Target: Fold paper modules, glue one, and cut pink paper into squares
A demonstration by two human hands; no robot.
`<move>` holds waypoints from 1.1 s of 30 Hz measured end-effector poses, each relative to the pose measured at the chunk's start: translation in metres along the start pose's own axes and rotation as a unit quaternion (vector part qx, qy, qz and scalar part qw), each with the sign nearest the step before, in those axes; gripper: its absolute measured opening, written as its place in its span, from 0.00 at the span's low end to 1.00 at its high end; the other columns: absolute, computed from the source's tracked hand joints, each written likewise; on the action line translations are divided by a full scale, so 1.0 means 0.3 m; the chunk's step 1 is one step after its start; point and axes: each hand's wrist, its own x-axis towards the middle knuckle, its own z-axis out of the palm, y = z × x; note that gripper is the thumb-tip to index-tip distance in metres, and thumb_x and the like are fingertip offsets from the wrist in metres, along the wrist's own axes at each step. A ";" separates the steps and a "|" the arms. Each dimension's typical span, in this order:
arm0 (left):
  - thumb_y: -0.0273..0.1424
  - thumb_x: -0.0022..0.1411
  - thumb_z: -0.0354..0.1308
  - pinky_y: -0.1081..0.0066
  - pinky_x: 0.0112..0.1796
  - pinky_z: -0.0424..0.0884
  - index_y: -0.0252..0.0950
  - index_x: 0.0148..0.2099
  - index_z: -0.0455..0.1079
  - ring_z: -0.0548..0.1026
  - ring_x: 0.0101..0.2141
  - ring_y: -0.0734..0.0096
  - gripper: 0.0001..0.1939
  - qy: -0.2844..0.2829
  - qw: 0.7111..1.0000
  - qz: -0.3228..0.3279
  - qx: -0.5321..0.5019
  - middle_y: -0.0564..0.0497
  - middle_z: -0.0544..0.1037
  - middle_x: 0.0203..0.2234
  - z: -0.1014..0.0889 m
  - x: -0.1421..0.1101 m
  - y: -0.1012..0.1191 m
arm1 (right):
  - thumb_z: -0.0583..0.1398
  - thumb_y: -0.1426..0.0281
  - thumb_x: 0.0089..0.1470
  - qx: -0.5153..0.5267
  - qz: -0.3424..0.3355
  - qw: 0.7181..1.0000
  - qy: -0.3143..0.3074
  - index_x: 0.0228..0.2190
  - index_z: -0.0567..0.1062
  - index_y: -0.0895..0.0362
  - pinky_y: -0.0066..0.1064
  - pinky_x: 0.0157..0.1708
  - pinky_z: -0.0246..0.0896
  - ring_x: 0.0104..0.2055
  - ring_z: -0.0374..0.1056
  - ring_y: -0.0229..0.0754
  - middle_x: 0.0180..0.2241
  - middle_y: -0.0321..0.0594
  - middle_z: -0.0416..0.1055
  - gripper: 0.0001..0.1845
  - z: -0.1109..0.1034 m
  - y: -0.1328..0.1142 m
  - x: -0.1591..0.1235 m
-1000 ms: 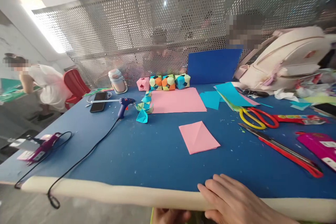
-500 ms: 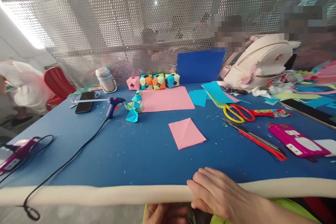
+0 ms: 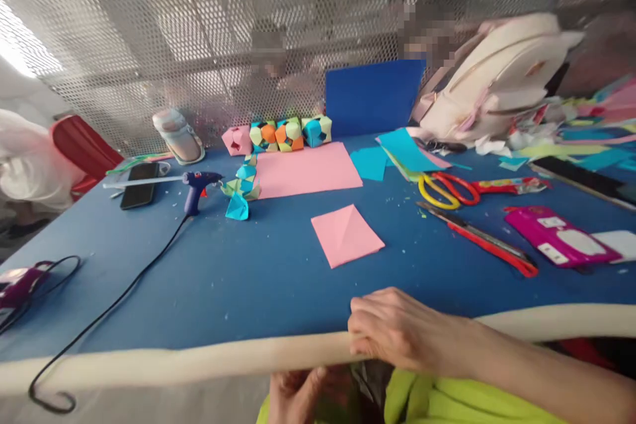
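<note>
Right hand [image 3: 397, 331] lies fingers-down over the padded cream front edge of the blue table [image 3: 223, 291], curled on the edge and holding nothing else. Left hand [image 3: 298, 394] sits below the edge near the lap, mostly hidden; cannot tell whether it grips anything.

Nearest work piece: a pink folded paper square [image 3: 346, 236], lying flat just beyond the right hand, untouched, with one diagonal crease showing. Folding looks barely begun.

Finished pieces stand at the back: a row of multicoloured paper cubes [image 3: 278, 134], with a full pink sheet [image 3: 305, 169] in front of them.

Loose teal folded units [image 3: 239, 192] beside a blue glue gun [image 3: 195, 184]. To the right: yellow-and-red scissors [image 3: 450, 189], a red utility knife [image 3: 479, 240], and a magenta case [image 3: 559, 244].
</note>
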 end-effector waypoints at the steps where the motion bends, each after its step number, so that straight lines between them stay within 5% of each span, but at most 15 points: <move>1: 0.54 0.43 0.66 0.62 0.31 0.75 0.35 0.29 0.79 0.78 0.25 0.56 0.25 0.007 0.999 0.036 0.016 0.44 0.81 0.24 0.008 -0.008 0.006 | 0.51 0.70 0.63 0.009 -0.003 1.000 0.005 0.28 0.66 0.57 0.30 0.25 0.47 0.25 0.60 0.36 0.25 0.34 0.65 0.11 0.000 0.004 0.002; 7: 0.51 0.54 0.59 0.61 0.32 0.76 0.34 0.34 0.78 0.79 0.30 0.56 0.23 -0.001 0.996 0.078 0.046 0.44 0.82 0.28 0.028 -0.032 0.003 | 0.49 0.71 0.65 0.008 0.018 0.999 0.048 0.32 0.69 0.59 0.29 0.25 0.49 0.25 0.60 0.35 0.25 0.35 0.64 0.12 -0.017 0.001 -0.019; 12: 0.48 0.59 0.56 0.60 0.35 0.77 0.34 0.36 0.77 0.80 0.32 0.57 0.21 -0.017 0.995 0.086 0.058 0.44 0.82 0.31 0.020 -0.036 -0.002 | 0.52 0.71 0.63 -0.080 0.067 0.992 0.069 0.42 0.68 0.60 0.30 0.32 0.59 0.36 0.67 0.40 0.36 0.44 0.70 0.08 -0.084 -0.030 -0.110; 19: 0.51 0.65 0.42 0.52 0.42 0.75 0.36 0.48 0.74 0.78 0.42 0.51 0.28 -0.183 0.980 0.078 0.004 0.42 0.80 0.43 0.049 -0.025 0.006 | 0.57 0.68 0.60 -0.224 0.117 0.968 0.007 0.42 0.70 0.62 0.39 0.35 0.61 0.39 0.66 0.49 0.37 0.48 0.70 0.11 -0.157 -0.034 -0.297; 24: 0.42 0.60 0.55 0.53 0.45 0.73 0.37 0.49 0.74 0.77 0.46 0.50 0.20 -0.249 0.968 0.028 -0.018 0.42 0.76 0.49 0.066 -0.002 0.028 | 0.55 0.69 0.61 -0.168 0.160 0.973 0.004 0.37 0.69 0.59 0.36 0.35 0.60 0.38 0.65 0.45 0.35 0.44 0.69 0.06 -0.155 -0.018 -0.348; 33: 0.34 0.61 0.58 0.54 0.50 0.69 0.37 0.51 0.73 0.68 0.56 0.48 0.16 -0.389 0.903 -0.108 -0.147 0.41 0.70 0.56 0.278 0.093 -0.007 | 0.59 0.68 0.58 -0.127 0.185 0.973 0.045 0.38 0.69 0.58 0.37 0.36 0.61 0.37 0.65 0.44 0.35 0.44 0.68 0.07 -0.159 0.004 -0.395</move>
